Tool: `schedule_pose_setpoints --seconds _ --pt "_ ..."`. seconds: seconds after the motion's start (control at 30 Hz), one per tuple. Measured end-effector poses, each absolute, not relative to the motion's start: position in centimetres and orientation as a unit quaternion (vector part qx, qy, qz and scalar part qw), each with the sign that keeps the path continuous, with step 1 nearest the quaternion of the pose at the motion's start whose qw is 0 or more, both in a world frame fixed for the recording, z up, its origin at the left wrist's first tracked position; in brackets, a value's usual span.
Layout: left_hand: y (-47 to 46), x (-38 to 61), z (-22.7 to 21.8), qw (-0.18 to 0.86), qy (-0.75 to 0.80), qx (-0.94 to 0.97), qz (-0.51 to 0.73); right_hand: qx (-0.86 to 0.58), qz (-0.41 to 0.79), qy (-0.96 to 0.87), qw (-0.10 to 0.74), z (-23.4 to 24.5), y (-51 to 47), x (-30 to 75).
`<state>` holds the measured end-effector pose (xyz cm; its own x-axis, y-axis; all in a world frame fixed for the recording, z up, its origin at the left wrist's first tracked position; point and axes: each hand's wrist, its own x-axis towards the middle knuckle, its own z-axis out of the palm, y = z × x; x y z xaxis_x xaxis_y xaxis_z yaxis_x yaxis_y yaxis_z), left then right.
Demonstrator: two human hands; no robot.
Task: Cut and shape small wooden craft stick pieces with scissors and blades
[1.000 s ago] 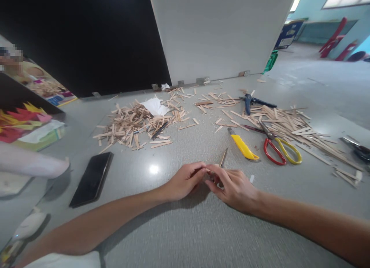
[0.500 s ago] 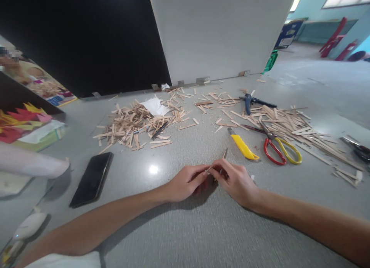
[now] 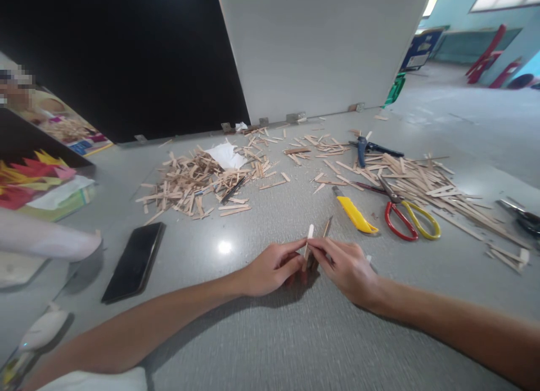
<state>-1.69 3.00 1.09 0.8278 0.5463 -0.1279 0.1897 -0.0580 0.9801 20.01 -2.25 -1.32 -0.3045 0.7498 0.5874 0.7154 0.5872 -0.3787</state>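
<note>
Your 2 bare hands meet low over the gray surface (image 3: 236, 346), the left hand (image 3: 268, 267) and right hand (image 3: 343, 267) each closed to a fingertip pinch on 1 short pale stick (image 3: 310, 232), which stands tilted between them, its rounded tip pointing away from you. Just beyond your right fingers, 1 thin pointed piece (image 3: 327, 227) juts out; whether that hand grips it too, you cannot tell from here.

By appearances, work on this 1 stick is under way, its finish impossible to judge. The heaped short pieces look already cut down, while the long strips seem left whole.

Near your left forearm lies 1 black phone (image 3: 134, 261). Past your right hand are 1 yellow cutter (image 3: 356, 215) and, just beside it, 1 pair of scissors (image 3: 393, 194) with 1 red and 1 yellow loop; at the right edge, 1 black-handled tool (image 3: 527, 219).

Farther off, a heap of short wooden pieces (image 3: 181, 183), too many to count, partly surrounds 1 crumpled white paper (image 3: 228, 154). Long wooden strips (image 3: 422, 180), also beyond counting, spread to the right near 1 blue-handled tool (image 3: 361, 152). Behind stand 1 black panel (image 3: 126, 59) and 1 white panel (image 3: 320, 48).
</note>
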Motion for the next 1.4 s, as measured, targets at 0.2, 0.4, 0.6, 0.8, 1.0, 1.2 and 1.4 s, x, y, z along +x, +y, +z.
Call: schedule_pose_setpoints --seconds 0.2,0.4,0.6,0.8,1.0,1.2,1.4 --pt "3.09 -1.75 0.78 0.643 0.244 0.712 0.142 -0.436 -0.016 -0.822 0.365 -1.00 -2.37 19.80" --pt "2.99 -1.62 1.09 0.649 0.249 0.705 0.140 -0.427 -0.040 -0.832 0.352 -0.67 -2.24 19.45" --pt "2.94 -1.64 0.70 0.648 0.262 0.700 0.145 -0.439 -0.035 -0.830 0.343 -0.81 -2.10 19.41" --pt "2.90 -1.56 0.56 0.639 0.283 0.702 0.141 -0.455 0.000 -0.816 0.356 -1.09 -1.95 19.35" --pt "2.79 -1.38 0.55 0.625 0.327 0.685 0.186 -0.481 0.056 -0.799 0.357 -0.59 -2.16 19.53" --pt "2.57 -1.31 0.56 0.509 0.340 0.743 0.273 -0.508 0.095 -0.770 0.375 -0.76 -2.14 19.62" --pt "2.39 -1.46 0.42 0.396 0.332 0.794 0.321 -0.445 0.065 -0.788 0.420 -0.63 -1.94 19.60"
